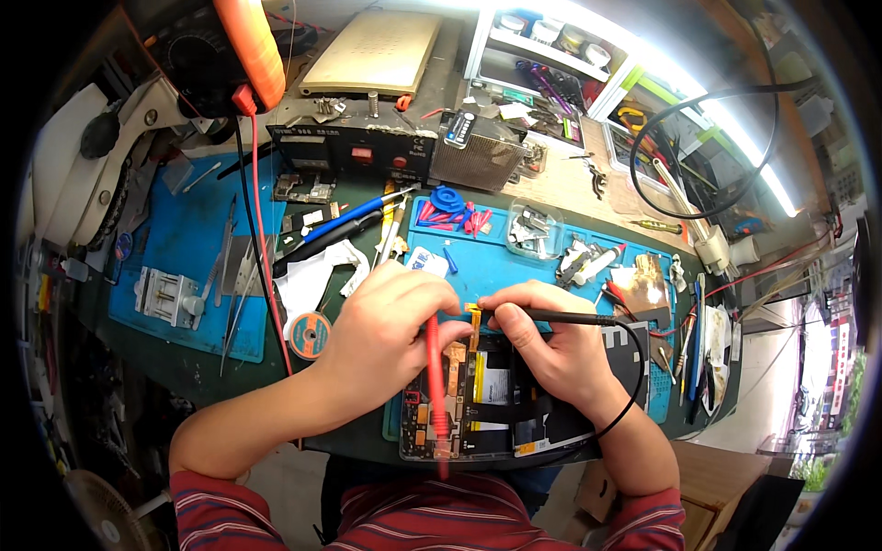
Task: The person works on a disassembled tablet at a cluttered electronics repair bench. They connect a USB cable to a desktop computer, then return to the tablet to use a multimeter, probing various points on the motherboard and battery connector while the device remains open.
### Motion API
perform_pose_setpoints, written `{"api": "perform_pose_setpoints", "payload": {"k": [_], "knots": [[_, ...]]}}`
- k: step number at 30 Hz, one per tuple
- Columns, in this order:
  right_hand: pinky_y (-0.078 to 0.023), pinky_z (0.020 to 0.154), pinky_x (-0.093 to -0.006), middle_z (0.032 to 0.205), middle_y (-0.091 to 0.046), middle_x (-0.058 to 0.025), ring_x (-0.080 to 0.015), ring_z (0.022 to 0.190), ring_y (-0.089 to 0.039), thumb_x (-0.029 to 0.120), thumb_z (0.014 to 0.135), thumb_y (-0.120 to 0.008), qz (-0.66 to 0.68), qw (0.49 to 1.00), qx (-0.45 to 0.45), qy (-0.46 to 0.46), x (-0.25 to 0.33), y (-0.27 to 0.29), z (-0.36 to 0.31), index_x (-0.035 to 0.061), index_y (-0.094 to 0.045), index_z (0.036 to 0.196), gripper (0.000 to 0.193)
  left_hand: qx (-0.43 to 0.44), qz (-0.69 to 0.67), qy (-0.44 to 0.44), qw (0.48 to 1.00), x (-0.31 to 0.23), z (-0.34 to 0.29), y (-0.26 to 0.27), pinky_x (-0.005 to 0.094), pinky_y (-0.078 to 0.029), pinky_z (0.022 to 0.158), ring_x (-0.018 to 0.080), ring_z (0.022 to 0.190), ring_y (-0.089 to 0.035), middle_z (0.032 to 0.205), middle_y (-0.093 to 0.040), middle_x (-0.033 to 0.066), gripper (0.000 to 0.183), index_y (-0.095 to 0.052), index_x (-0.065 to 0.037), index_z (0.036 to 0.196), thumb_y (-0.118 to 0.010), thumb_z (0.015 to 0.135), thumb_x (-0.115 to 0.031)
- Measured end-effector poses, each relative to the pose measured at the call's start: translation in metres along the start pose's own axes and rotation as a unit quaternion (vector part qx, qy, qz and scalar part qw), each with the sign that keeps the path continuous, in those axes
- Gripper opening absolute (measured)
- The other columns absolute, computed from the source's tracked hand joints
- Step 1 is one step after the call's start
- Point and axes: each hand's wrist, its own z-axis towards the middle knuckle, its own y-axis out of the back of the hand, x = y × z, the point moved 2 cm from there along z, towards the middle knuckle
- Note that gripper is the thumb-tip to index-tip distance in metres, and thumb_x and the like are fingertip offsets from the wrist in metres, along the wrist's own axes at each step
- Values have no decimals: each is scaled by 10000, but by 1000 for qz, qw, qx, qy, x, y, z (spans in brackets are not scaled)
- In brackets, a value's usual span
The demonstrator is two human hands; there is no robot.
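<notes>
An opened tablet (467,439) lies on the blue work mat in front of me, its circuit board (424,418) bare along the left side and a silver-white battery label (493,386) showing in the middle. My left hand (390,317) is closed on a red test probe (436,386), whose handle points down toward me; its tip is hidden. Between the fingers of my right hand (556,349) lies a black test probe (574,318), held nearly level. Both hands meet at a yellow-orange flex cable (475,331) at the tablet's upper edge. Whether the tips touch it is too small to tell.
An orange-edged multimeter (250,50) hangs at upper left, its leads running down. Behind stand a dark bench unit (354,151) and a clear box of small parts (535,231). A solder spool (310,335), white cloth (312,280) and tweezers (241,303) lie left; tools (694,340) crowd the right.
</notes>
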Motion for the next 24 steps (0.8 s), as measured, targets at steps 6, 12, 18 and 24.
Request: {"api": "perform_pose_setpoints", "payload": {"k": [6,12,18,24], "knots": [[-549,717,-338,932,-724,-139,-249,803,-703,137,984,-704,11,1000,-2,8,1,1,3,9,-718,1068,153,56,-102,92,989,-4,2,26,314,-557,841,232,1007,-680,1190,-638,155,313,-722,-21,1160,-717,865,85],[-546,682,-330,896,-717,-136,-259,764,-701,110,960,-715,-3,1000,4,10,5,1,5,10,-722,1057,139,51,-56,-11,997,6,-6,12,335,-585,813,270,973,-701,1110,-665,134,365,-687,-13,1175,-772,827,55],[-547,666,-331,898,-724,-135,-265,751,-704,102,952,-718,-12,1000,13,-5,3,2,5,11,-726,1052,135,58,-87,-6,995,7,-11,10,350,-603,802,278,969,-716,1104,-699,132,304,-695,-11,1117,-792,830,-35],[-580,772,-329,1009,-754,-162,-246,856,-739,69,961,-674,6,999,29,-24,4,5,5,-16,-724,1079,154,58,-119,15,991,11,-11,9,345,-607,783,285,943,-732,1078,-725,144,289,-707,-8,1084,-820,819,-28]]}}
